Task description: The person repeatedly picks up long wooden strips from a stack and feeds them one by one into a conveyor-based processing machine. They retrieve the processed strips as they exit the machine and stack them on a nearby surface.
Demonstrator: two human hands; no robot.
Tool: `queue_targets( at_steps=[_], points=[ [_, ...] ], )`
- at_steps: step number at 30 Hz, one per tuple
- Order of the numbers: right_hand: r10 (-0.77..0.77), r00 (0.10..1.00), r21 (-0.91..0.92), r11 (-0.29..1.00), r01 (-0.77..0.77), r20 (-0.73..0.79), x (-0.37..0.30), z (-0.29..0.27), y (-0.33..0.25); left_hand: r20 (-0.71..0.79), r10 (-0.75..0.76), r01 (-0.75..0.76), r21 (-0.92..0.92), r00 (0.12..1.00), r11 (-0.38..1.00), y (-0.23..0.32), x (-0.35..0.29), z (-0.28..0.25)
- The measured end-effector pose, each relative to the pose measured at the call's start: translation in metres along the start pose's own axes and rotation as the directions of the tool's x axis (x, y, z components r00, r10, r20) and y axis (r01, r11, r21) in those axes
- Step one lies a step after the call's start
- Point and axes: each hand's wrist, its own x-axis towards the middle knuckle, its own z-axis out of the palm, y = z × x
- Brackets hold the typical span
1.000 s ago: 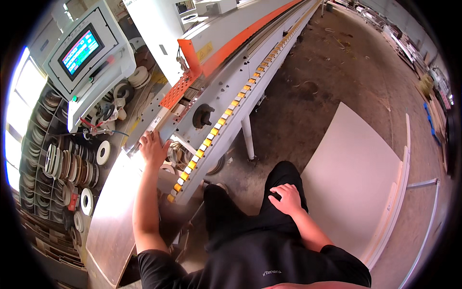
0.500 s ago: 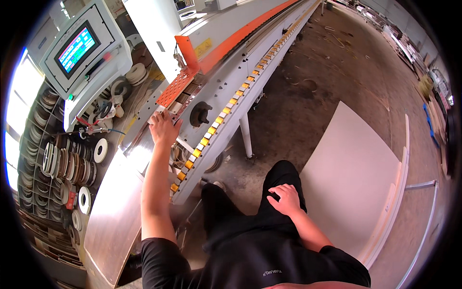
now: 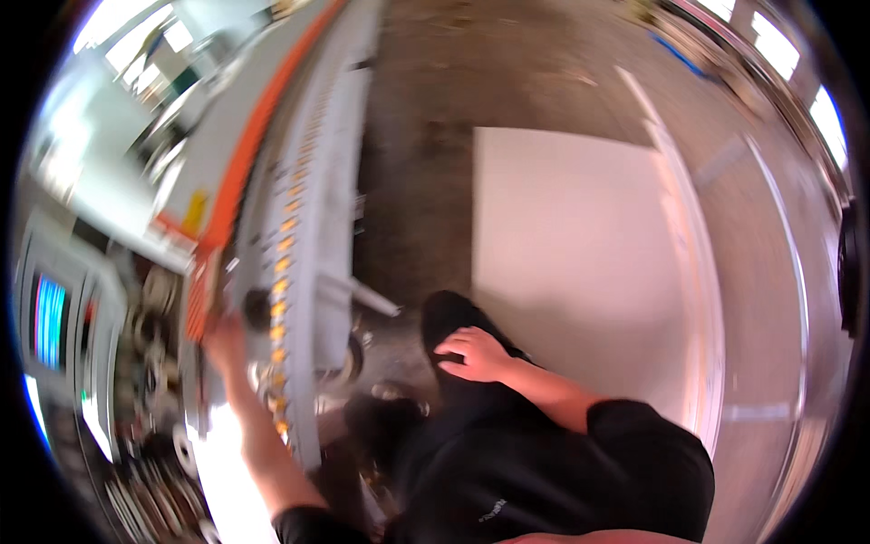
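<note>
At the near end of a long machine (image 3: 328, 227), my left hand (image 3: 225, 344) reaches to the red perforated guard (image 3: 197, 299). Motion smears its fingers, so I cannot make out whether it touches the guard or the machine's edge. Beside it runs a row of yellow rollers (image 3: 278, 333) along the machine's rail. My right hand (image 3: 478, 354) lies over my dark-clothed thigh, fingers loosely spread and nothing held in them.
Right of me lies a large pale board (image 3: 571, 227), with long strips (image 3: 675, 218) along its right edge. A lit control screen (image 3: 50, 320) stands at the left, above several edging rolls (image 3: 159, 499). A metal frame (image 3: 797, 299) is at the far right.
The whole view has swung to the right, so the machine and screen now sit further left. My left hand stays near the red guard; my right hand remains by my thigh.
</note>
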Motion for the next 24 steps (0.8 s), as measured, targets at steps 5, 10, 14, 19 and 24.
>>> queue_targets(
  at_steps=[5, 10, 14, 19, 24],
  points=[
    [0.386, 0.874, -0.075, 0.903, -0.424, -0.294, -0.040, -0.062, 0.074, 0.307, -0.035, 0.036, 0.000, 0.951, 0.999, 0.000, -0.019, -0.023],
    [0.427, 0.461, -0.243, 0.473, -0.847, -0.778, -0.216, -0.150, 0.220, 0.264, 0.117, -0.096, -0.094, 0.957, 0.991, -0.017, -0.047, -0.050],
    [0.446, 0.058, -0.108, -0.088, -0.990, -0.893, -0.426, -0.249, 0.259, 0.194, 0.227, -0.196, -0.165, 0.954, 0.967, -0.022, -0.079, -0.029],
    [0.582, -0.300, 0.076, -0.378, -0.923, -0.756, -0.476, -0.298, 0.213, 0.200, 0.191, -0.163, -0.147, 0.961, 0.976, -0.093, -0.144, -0.067],
    [0.607, -0.278, 0.002, -0.415, -0.910, -0.745, -0.456, -0.293, 0.188, 0.111, 0.127, -0.101, -0.218, 0.986, 0.971, -0.085, -0.154, -0.080]
  ],
)
